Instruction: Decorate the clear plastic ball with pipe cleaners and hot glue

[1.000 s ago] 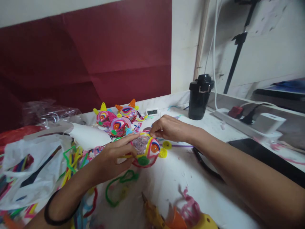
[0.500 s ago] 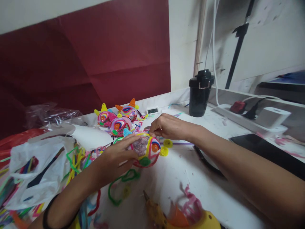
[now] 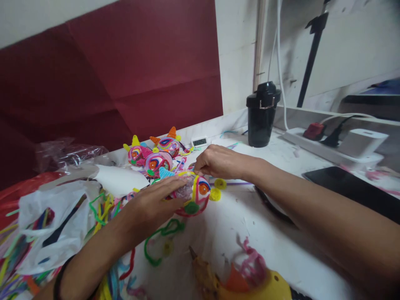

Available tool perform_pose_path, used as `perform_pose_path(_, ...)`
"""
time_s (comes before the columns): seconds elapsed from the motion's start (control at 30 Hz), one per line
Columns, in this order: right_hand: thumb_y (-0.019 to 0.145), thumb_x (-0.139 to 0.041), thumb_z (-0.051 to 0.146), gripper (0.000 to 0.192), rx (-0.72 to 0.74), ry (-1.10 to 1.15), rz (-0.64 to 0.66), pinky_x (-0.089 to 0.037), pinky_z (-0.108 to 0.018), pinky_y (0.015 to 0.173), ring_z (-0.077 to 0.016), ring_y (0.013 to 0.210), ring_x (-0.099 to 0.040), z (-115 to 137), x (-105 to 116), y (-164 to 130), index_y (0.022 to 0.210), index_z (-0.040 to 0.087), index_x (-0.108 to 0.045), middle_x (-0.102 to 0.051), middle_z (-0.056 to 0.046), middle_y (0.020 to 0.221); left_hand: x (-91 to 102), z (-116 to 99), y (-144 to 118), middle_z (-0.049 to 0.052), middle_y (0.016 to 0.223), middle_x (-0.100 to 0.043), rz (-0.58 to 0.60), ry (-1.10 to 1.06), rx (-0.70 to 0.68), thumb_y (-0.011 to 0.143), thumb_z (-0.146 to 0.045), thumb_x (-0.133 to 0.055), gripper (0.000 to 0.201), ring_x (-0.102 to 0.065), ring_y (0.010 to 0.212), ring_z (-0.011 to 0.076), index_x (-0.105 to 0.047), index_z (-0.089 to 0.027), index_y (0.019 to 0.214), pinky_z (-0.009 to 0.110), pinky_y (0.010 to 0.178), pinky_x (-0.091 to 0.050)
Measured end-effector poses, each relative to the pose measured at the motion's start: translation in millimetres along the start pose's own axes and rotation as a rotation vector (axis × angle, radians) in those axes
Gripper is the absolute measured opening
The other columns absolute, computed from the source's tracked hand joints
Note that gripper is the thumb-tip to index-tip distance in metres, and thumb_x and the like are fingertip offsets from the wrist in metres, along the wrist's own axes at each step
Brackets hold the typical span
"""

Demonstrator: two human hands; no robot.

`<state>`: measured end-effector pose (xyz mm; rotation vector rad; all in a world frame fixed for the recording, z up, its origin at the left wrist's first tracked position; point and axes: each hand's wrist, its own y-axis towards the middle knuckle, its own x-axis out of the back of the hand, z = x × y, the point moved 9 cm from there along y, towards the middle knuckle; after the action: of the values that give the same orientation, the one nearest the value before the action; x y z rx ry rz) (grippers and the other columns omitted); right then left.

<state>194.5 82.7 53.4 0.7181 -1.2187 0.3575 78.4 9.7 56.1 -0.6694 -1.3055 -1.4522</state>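
Left hand (image 3: 150, 204): fingers flat, steadying the pipe-cleaner ball (image 3: 192, 193) at centre frame.
Right hand (image 3: 215, 162): fingers pinching its top strand.
Risk: ball may roll off the surface (image 3: 250, 216); strand could unwind.

Left hand (image 3: 153, 204) flat; right hand (image 3: 215, 162) pinching.

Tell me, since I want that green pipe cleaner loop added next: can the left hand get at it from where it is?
Probably yes. The green loop lies bare on the table just beside the left hand, nothing covering it, though that hand rests on the ball.
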Motion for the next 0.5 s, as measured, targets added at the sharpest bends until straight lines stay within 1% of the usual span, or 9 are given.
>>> perform_pose_path(0.13,0.076,-0.057,0.001,0.024,0.018,0.012,-0.009,-0.026,-0.026,0.057,-0.0111,0.056,-0.044,1,1,0,0.058,0.017,-0.06,-0.06,0.001,0.06,-2.5,2,-6,0.007,0.139,-0.061,-0.008,-0.005,-0.011,0.094,-0.008,-0.052,0.038,-0.056,0.13,0.0244,-0.062,-0.027,0.126,0.041,0.109,-0.048)
perform_pose_path(0.23,0.074,-0.055,0.0,0.026,0.022,0.025,-0.022,-0.025,-0.026,0.056,-0.0107,0.053,-0.039,1,2,0,0.055,0.017,-0.058,-0.055,0.002,0.056,-7.5,7,-9,0.005,0.139,-0.062,0.038,-0.046,0.042,0.095,-0.013,-0.054,0.036,-0.051,0.134,0.0237,-0.062,-0.028,0.127,0.043,0.113,-0.045)
perform_pose_path(0.3,0.074,-0.055,0.0,0.027,0.029,0.021,-0.029,-0.024,-0.026,0.055,-0.0106,0.052,-0.037,2,2,0,0.054,0.017,-0.056,-0.052,0.003,0.054,-11.1,12,-9,0.003,0.139,-0.062,0.08,-0.085,0.099,0.097,-0.018,-0.054,0.032,-0.05,0.136,0.022,-0.061,-0.028,0.127,0.041,0.116,-0.042)
perform_pose_path(0.37,0.074,-0.056,0.001,0.026,0.031,0.01,-0.031,-0.025,-0.026,0.056,-0.0105,0.052,-0.037,2,2,0,0.054,0.017,-0.057,-0.052,0.003,0.054,-11.8,15,-8,0.002,0.138,-0.063,0.096,-0.109,0.148,0.098,-0.023,-0.054,0.031,-0.051,0.135,0.0204,-0.06,-0.027,0.127,0.037,0.117,-0.04)
perform_pose_path(0.5,0.075,-0.058,0.001,0.024,0.015,-0.014,-0.021,-0.027,-0.025,0.057,-0.0108,0.055,-0.042,0,1,0,0.058,0.017,-0.061,-0.056,0.001,0.058,-6.2,14,0,0.001,0.13,-0.068,0.069,-0.127,0.176,0.098,-0.026,-0.054,0.03,-0.058,0.128,0.019,-0.059,-0.025,0.128,0.032,0.115,-0.042)
